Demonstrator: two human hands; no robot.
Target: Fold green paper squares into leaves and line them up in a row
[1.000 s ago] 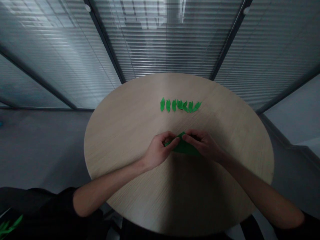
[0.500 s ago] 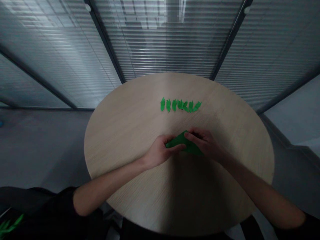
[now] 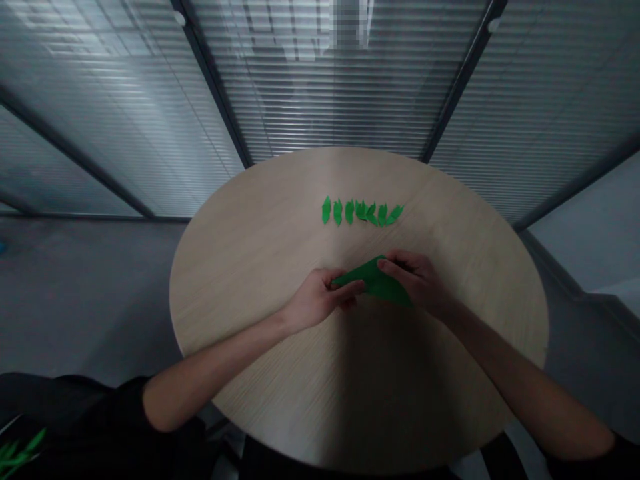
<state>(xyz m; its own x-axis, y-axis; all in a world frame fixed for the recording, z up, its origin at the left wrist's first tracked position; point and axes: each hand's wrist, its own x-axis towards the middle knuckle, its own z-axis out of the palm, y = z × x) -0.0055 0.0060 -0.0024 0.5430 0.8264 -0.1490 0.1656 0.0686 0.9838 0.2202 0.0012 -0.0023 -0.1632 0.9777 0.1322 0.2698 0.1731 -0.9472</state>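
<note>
Your left hand (image 3: 315, 300) and right hand (image 3: 417, 280) cover parts of the green paper piece (image 3: 375, 281), so what lies beneath your fingers can't be seen. The small green paper leaves (image 3: 361, 212) are too small to show any creases, and the patch at the top of the window blinds (image 3: 350, 23) is pixelated. At the bottom left, the picture's edge cuts off the dim green leafy thing (image 3: 17, 453), and your black sleeves (image 3: 75, 413) also run out of view.
</note>
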